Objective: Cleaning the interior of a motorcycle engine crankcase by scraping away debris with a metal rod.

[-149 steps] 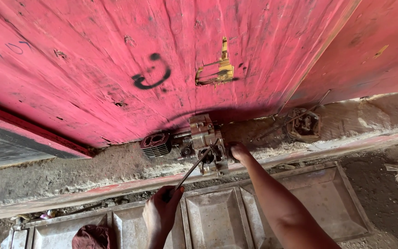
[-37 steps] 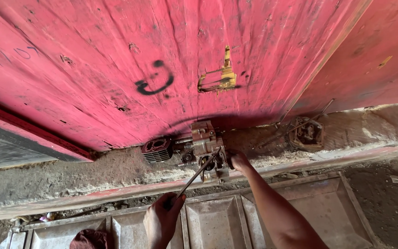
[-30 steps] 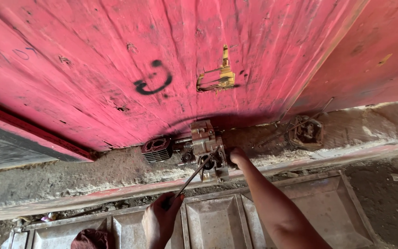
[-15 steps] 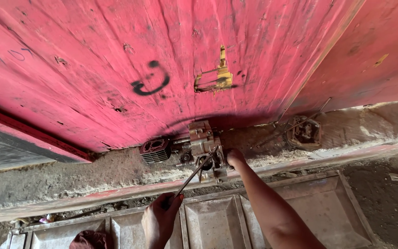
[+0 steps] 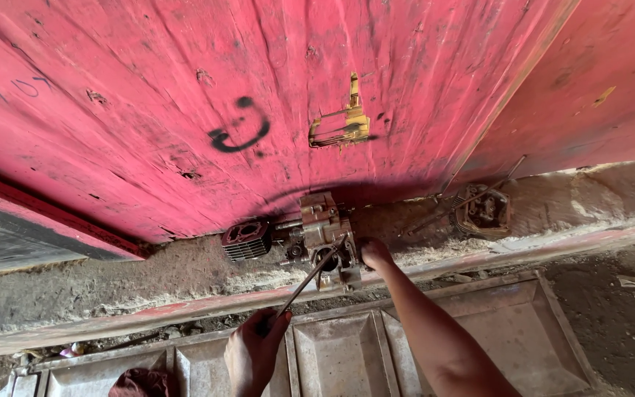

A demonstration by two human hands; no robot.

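A weathered red wooden door [image 5: 185, 95], marked with a black painted squiggle [image 5: 240, 132] and fitted with a yellowed metal latch [image 5: 343, 125], fills the frame from 9 to 2 o'clock. Below it, at 6 o'clock, lies a grey panelled metal sheet [image 5: 494, 345] on the dirt. On the concrete ledge [image 5: 112, 279] at centre sits a small engine block [image 5: 326, 239], with a finned cylinder [image 5: 245, 240] just beside it at 9 o'clock and another engine part [image 5: 483, 211] well apart at 3 o'clock. The left hand [image 5: 253, 353] has its fingers wrapped around the handle of a long thin tool [image 5: 310, 276], whose tip meets the block. The right hand [image 5: 373, 254] presses against the block's right side; its fingers appear curled, though the view is unclear.
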